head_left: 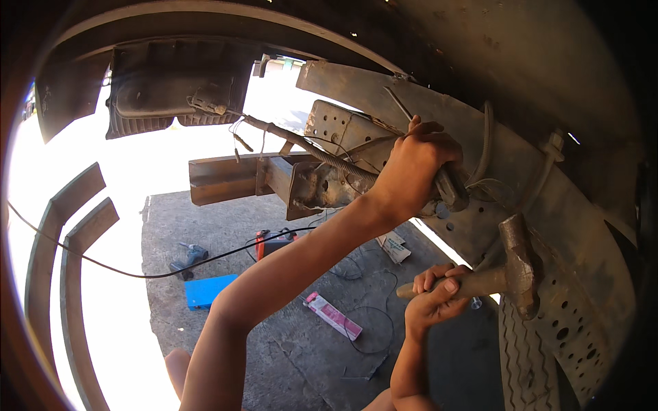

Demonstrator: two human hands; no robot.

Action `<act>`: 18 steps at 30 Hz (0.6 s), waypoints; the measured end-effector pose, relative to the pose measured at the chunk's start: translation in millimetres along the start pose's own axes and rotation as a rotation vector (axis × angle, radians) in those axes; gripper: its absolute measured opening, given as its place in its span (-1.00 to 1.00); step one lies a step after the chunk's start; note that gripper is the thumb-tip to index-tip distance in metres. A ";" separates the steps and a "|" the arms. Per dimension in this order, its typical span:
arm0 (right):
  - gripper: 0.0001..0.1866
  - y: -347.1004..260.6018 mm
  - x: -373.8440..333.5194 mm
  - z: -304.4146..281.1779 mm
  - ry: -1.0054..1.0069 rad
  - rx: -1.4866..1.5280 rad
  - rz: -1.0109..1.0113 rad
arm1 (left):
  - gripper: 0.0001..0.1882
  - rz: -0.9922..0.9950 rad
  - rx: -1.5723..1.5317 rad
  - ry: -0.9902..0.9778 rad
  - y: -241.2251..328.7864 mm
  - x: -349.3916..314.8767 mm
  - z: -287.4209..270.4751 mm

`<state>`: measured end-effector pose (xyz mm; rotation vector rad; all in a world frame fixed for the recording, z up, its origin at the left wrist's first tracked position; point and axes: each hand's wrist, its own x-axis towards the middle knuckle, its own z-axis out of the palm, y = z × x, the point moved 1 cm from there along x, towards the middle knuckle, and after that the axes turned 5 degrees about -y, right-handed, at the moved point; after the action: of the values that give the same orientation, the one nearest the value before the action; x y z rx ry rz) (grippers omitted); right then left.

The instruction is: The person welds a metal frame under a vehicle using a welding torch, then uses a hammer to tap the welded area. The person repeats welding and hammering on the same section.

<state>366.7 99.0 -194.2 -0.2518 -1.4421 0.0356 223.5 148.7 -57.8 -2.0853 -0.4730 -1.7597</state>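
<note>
My left hand [421, 161] is raised and closed around a screwdriver [397, 103]. Its thin metal shaft points up and left across the rusty steel frame rail [363, 85], while its thick dark handle sticks out below the fist. Whether the tip touches the metal, I cannot tell. Lower and to the right, my right hand [439, 296] grips a hammer [521, 267] by its short wooden handle. The heavy, worn steel head is to the right of the hand, below the screwdriver handle and apart from it.
A corrugated conduit [308, 145] with loose wires runs along the frame. Below are a tyre [526, 356], a power drill [188, 259], a blue box [209, 291], a red-and-black machine [274, 241] and a pink-white carton [332, 315]. A black cable [164, 275] crosses the left side.
</note>
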 end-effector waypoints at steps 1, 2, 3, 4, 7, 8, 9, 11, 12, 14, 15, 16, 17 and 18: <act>-0.57 -0.2 -1.7 -4.1 -0.008 -0.014 -0.009 | -0.70 0.076 0.008 0.053 4.7 3.0 2.3; -0.58 -1.0 -3.0 -8.2 -0.005 -0.011 -0.022 | -0.70 0.070 0.008 0.045 7.2 7.4 3.8; -0.58 -2.1 -3.6 -11.9 0.000 -0.006 -0.033 | -0.71 0.088 0.016 0.045 8.4 12.5 4.3; -0.58 -3.7 -3.2 -15.6 0.012 -0.017 -0.038 | -0.71 0.113 0.022 0.057 8.7 17.6 3.4; -0.55 -10.4 0.2 -25.0 0.073 -0.057 -0.037 | -0.72 0.018 -0.040 0.034 6.5 28.5 2.8; -0.54 -12.9 2.1 -27.9 0.067 -0.068 -0.044 | -0.72 0.031 -0.049 0.049 6.1 30.5 3.1; -0.54 -15.0 4.2 -30.2 0.051 -0.068 -0.054 | -0.73 0.046 -0.056 0.066 5.6 32.4 3.0; -0.53 -19.0 7.5 -33.9 0.036 -0.076 -0.076 | -0.73 0.056 -0.071 0.087 5.4 35.0 3.2; -0.53 -20.6 8.8 -35.4 0.037 -0.087 -0.085 | -0.72 0.050 -0.082 0.092 5.5 36.1 3.1; -0.53 -23.0 10.1 -37.9 0.038 -0.087 -0.099 | -0.70 0.016 -0.115 0.089 6.0 37.4 2.3; -0.53 -23.8 10.5 -38.9 0.040 -0.077 -0.104 | -0.70 -0.012 -0.139 0.081 6.2 37.8 1.7; -0.54 -24.4 10.6 -39.8 0.041 -0.067 -0.110 | -0.69 -0.037 -0.157 0.078 6.4 38.0 1.1; -0.54 -25.0 10.6 -40.6 0.035 -0.078 -0.127 | -0.68 -0.039 -0.147 0.065 6.7 38.1 0.7; -0.54 -25.6 10.8 -41.4 0.028 -0.088 -0.143 | -0.67 -0.039 -0.131 0.056 6.9 38.1 0.5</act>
<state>405.5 69.8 -183.2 -0.2199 -1.4326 -0.1474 233.5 143.5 -20.8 -2.1209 -0.3951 -1.9129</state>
